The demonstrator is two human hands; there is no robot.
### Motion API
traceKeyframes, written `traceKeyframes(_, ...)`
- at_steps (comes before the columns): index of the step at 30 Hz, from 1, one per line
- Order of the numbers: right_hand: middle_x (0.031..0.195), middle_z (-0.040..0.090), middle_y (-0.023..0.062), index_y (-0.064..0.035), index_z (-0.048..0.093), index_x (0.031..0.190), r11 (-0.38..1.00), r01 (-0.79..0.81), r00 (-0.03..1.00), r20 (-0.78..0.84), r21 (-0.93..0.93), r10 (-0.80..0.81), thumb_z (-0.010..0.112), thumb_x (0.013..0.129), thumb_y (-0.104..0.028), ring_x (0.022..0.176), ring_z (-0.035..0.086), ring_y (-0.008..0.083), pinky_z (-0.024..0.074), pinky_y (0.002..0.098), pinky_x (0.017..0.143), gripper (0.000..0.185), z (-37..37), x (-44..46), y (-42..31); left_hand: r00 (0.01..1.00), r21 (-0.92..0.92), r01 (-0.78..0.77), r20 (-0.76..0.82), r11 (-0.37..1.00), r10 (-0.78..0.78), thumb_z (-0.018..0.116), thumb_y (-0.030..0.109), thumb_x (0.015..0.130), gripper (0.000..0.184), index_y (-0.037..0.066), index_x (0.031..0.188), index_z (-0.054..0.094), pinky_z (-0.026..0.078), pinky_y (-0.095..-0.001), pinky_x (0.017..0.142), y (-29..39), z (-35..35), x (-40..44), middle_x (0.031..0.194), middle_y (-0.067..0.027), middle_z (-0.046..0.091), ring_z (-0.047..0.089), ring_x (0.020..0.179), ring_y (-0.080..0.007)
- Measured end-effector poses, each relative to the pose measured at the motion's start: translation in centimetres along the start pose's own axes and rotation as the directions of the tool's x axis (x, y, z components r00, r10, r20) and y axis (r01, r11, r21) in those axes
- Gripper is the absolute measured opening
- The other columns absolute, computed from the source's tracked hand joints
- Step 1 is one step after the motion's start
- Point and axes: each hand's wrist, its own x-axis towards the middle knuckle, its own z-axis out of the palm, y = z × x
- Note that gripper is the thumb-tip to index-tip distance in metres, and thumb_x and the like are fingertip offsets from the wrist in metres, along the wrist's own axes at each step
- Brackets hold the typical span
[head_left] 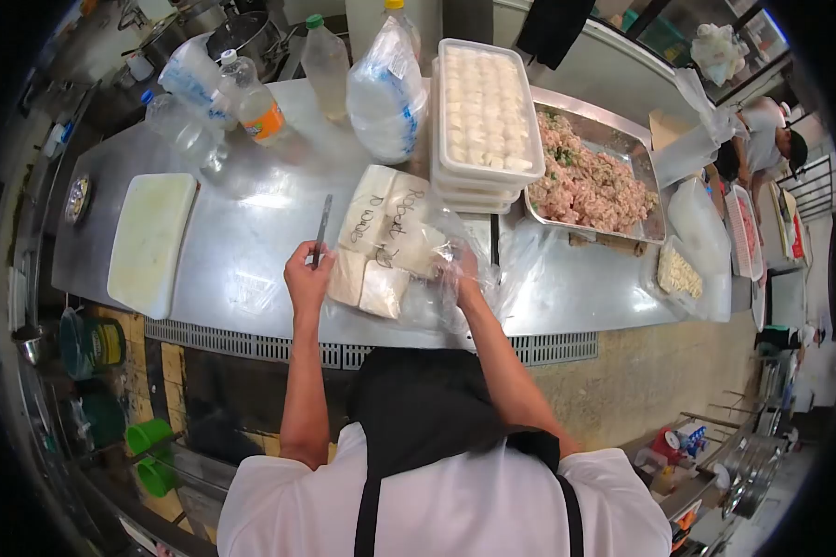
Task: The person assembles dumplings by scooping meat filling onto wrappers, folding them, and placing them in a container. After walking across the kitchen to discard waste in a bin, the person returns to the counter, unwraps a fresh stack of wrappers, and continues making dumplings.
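Note:
My left hand (309, 271) is closed around the lower end of a slim, dark grey, knife-like tool (324, 221), which points away from me. To its right, a clear plastic bag (381, 243) lies flat on the steel table, with several stacks of pale square sheets inside. Dark handwriting runs across the top of the bag. My right hand (462, 276) grips the bag's loose, crumpled right end; the plastic partly hides its fingers.
Behind the bag stand stacked plastic containers (492, 111) of pale pieces and a metal tray (655, 190) of minced meat. Plastic bottles (260, 116) line the back left. A white cutting board (153, 241) lies left. At far right, a person (766, 139) is bending.

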Motion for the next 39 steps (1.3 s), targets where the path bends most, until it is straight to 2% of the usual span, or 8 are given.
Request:
traceKeyframes(7,0.138,0.052,0.0185,-0.0117,0.019,0.156,0.986,-0.161,0.985,-0.051,0.032,0.163,0.073,0.088,-0.019,0.119,0.059,0.0318,0.0524,0.0385,0.097,0.087,0.3,-0.3,-1.5,0.999,0.053,0.043,0.01,0.998,-0.044,0.08,0.011,0.079,0.025,-0.001,0.096,0.067,0.049,-0.0297,0.068,-1.9,1.5,1.1,0.087,-0.0062,0.069,0.058,0.074,-0.0134)
traceKeyframes(10,0.142,0.049,0.0231,-0.0092,0.013,0.158,0.895,-0.13,0.986,0.155,0.427,0.069,0.075,0.084,-0.033,0.123,0.056,0.0356,0.0457,0.0436,0.105,0.099,0.1,1.6,3.8,0.991,0.122,-0.131,0.049,0.984,0.125,0.083,0.012,0.075,0.03,-0.002,0.097,0.066,0.049,-0.0324,0.073,-0.7,2.0,0.9,0.089,-0.0076,0.069,0.06,0.081,-0.0169)
traceKeyframes(13,0.143,0.047,0.0284,-0.0026,0.014,0.156,0.901,0.111,0.992,-0.008,-0.419,-0.126,0.076,0.079,-0.043,0.125,0.054,0.0397,0.0412,0.0446,0.108,0.107,-0.4,0.8,1.7,0.982,0.233,-0.179,0.096,0.956,0.161,0.086,0.012,0.071,0.037,-0.002,0.099,0.065,0.049,-0.0328,0.073,-1.0,2.1,1.3,0.09,-0.0085,0.067,0.059,0.084,-0.018)
traceKeyframes(16,0.142,0.047,0.031,0.0014,0.023,0.153,0.893,-0.235,0.964,-0.209,-0.383,0.165,0.079,0.073,-0.044,0.125,0.054,0.0412,0.0434,0.042,0.106,0.107,0.6,-6.5,-8.1,0.985,0.213,-0.163,0.098,0.963,0.144,0.086,0.011,0.071,0.036,-0.002,0.098,0.065,0.049,-0.0331,0.081,-1.1,2.3,1.5,0.092,-0.0078,0.066,0.059,0.087,-0.0192)
traceKeyframes(21,0.134,0.054,0.0278,0.0001,0.037,0.147,0.617,0.148,0.982,0.189,-0.773,0.002,0.081,0.072,-0.025,0.114,0.061,0.0372,0.0496,0.0435,0.095,0.091,0.6,-11.3,-13.1,0.981,0.258,-0.187,0.097,0.948,0.167,0.084,0.011,0.074,0.035,-0.003,0.098,0.064,0.048,-0.0331,0.077,-1.2,2.8,1.1,0.093,-0.0082,0.066,0.058,0.087,-0.0193)
traceKeyframes(31,0.128,0.053,0.0228,-0.0107,0.052,0.134,0.392,0.574,0.815,0.455,-0.72,-0.359,0.076,0.073,-0.007,0.124,0.051,0.0407,0.044,0.047,0.103,0.066,-0.6,-17.3,-17.2,0.974,0.21,-0.22,0.109,0.953,0.201,0.081,0.011,0.078,0.031,-0.002,0.098,0.062,0.047,-0.0353,0.074,-2.1,2.9,1.6,0.092,-0.0083,0.063,0.055,0.086,-0.0209)
traceKeyframes(34,0.13,0.051,0.0198,-0.0104,0.052,0.134,0.475,0.635,0.767,0.426,-0.609,-0.479,0.081,0.069,-0.009,0.123,0.052,0.0395,0.0439,0.0445,0.104,0.071,-2.5,-18.9,-18.3,0.981,0.245,-0.186,0.093,0.952,0.167,0.079,0.01,0.08,0.029,-0.003,0.099,0.062,0.048,-0.0356,0.079,-0.3,3.2,0.9,0.092,-0.0078,0.063,0.055,0.087,-0.0211)
traceKeyframes(39,0.123,0.058,0.0097,-0.0083,0.05,0.135,0.95,0.26,0.933,-0.207,-0.171,-0.293,0.086,0.07,-0.018,0.113,0.06,0.0241,0.0505,0.0381,0.097,0.075,-9.5,-20.3,-18.3,0.977,0.249,-0.214,0.082,0.945,0.199,0.078,0.009,0.082,0.025,-0.005,0.096,0.063,0.048,-0.0325,0.084,-1.9,2.9,1.4,0.09,-0.0072,0.064,0.056,0.086,-0.0191)
